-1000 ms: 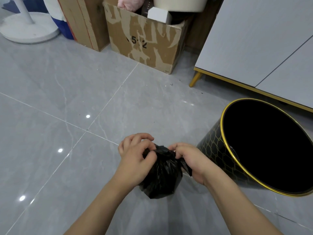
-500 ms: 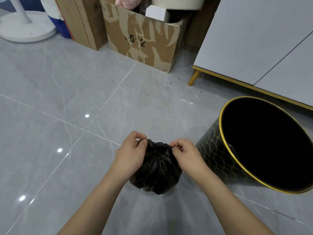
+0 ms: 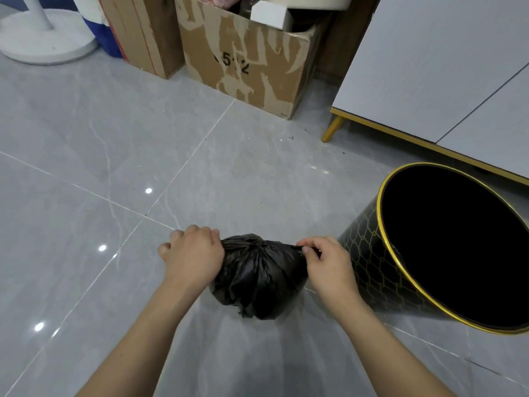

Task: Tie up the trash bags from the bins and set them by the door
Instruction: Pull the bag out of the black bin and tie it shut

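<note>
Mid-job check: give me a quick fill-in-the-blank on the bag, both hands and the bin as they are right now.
1. Both hands pull opposite ends of the black trash bag, the left hand and the right hand, tightening a ____ at its top.
2. The black bin with a hexagon pattern has a rim coloured ____.
3. That bin stands on the ____ side of the bag.
4. Inside, the bin shows only ____.

Missing words: knot; gold; right; black
</note>
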Available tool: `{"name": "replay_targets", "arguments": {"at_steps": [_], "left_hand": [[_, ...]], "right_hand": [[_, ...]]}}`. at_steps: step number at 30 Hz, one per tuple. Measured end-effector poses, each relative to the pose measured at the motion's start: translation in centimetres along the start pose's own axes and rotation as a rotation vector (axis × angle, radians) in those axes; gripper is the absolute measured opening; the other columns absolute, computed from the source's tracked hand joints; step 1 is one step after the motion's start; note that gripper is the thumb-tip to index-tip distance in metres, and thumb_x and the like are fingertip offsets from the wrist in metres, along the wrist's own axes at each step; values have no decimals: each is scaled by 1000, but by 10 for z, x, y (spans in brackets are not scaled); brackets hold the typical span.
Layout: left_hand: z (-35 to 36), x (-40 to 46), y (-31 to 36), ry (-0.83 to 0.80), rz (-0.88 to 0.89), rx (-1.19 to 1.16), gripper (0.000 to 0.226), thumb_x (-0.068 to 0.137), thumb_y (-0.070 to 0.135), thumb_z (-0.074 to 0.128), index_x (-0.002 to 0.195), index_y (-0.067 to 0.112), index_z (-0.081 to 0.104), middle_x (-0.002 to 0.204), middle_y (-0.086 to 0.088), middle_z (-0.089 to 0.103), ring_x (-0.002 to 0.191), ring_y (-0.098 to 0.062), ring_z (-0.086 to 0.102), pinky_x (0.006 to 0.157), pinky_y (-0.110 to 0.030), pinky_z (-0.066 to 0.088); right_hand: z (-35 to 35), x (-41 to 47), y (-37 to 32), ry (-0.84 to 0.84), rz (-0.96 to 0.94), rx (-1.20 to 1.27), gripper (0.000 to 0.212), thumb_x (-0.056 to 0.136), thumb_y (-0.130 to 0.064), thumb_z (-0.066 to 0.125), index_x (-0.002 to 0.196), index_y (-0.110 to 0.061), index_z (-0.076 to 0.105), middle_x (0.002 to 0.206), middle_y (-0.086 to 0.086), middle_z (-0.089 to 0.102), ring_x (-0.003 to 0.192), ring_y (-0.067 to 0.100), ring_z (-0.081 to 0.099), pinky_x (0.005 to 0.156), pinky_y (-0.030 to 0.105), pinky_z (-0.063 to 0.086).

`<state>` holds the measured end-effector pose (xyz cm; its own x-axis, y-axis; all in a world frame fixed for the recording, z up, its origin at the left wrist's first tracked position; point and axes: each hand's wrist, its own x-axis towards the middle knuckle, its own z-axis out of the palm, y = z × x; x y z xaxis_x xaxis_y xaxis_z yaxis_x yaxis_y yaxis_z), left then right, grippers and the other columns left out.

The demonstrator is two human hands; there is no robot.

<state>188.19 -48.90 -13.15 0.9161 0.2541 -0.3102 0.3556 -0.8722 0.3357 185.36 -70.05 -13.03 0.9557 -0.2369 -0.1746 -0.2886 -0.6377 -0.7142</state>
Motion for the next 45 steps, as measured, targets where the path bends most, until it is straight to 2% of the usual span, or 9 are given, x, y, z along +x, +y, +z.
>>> {"name": "replay_targets", "arguments": {"at_steps": [5,8,13,18,23,29,37,43,45], "left_hand": [[20,2,-8,83,43,-216,34,99,16,32,66,12,44,83,-9,51,98,-32,46,86,-41,37],[19,6,-12,104,86,-401,41,100,10,34,59,12,34,74,-14,51,90,-31,45,85,-44,39],[26,3,-17,8,-23,-702,36,101,38,38,78,11,45,78,1,48,75,-19,48,69,-34,38],[47,-5,-22,-153,-61,-877,28,101,44,36,111,26,55,103,13,61,98,-2,55,84,-27,39],[60,-6,-18,-162,-86,-969,34,101,39,36,104,26,67,103,14,67,102,-2,59,88,-25,43],[45,2,-6,-26,-4,-854,37,102,36,37,93,18,68,92,5,70,92,-10,63,83,-30,47],[-37,13,53,197,254,-576,45,102,35,34,73,9,54,68,-4,60,70,-24,57,65,-37,43],[-120,6,139,312,371,-464,45,103,34,33,70,8,51,64,-4,55,65,-24,52,59,-33,31],[-157,-12,182,323,422,-436,44,103,33,32,68,11,48,64,-3,53,65,-25,51,59,-34,31]], "right_hand": [[15,0,2,61,71,52,19,96,-13,52,96,-19,70,98,-5,58,87,5,53,69,3,35],[20,5,6,67,141,131,11,95,-21,56,93,-22,67,99,-4,62,91,10,57,75,19,40],[35,9,11,61,309,286,19,96,-34,53,91,-19,62,93,-2,64,89,16,60,71,27,44],[62,5,10,38,503,515,24,100,-34,45,112,-19,57,108,0,63,103,19,59,98,43,48],[73,6,6,30,588,680,24,100,-36,43,117,-26,56,118,-1,63,110,20,59,102,45,47],[56,7,-9,136,458,568,29,100,-32,42,91,-18,65,95,3,70,94,22,65,93,46,52],[-23,13,-76,290,193,496,27,102,-28,38,91,-15,58,85,-4,60,86,17,55,76,28,40],[-118,21,-131,384,120,503,31,103,-31,36,94,-13,59,82,-5,57,81,14,51,66,27,35],[-167,22,-151,427,136,519,32,104,-30,35,98,-12,61,87,-3,59,83,15,53,71,26,36]]}}
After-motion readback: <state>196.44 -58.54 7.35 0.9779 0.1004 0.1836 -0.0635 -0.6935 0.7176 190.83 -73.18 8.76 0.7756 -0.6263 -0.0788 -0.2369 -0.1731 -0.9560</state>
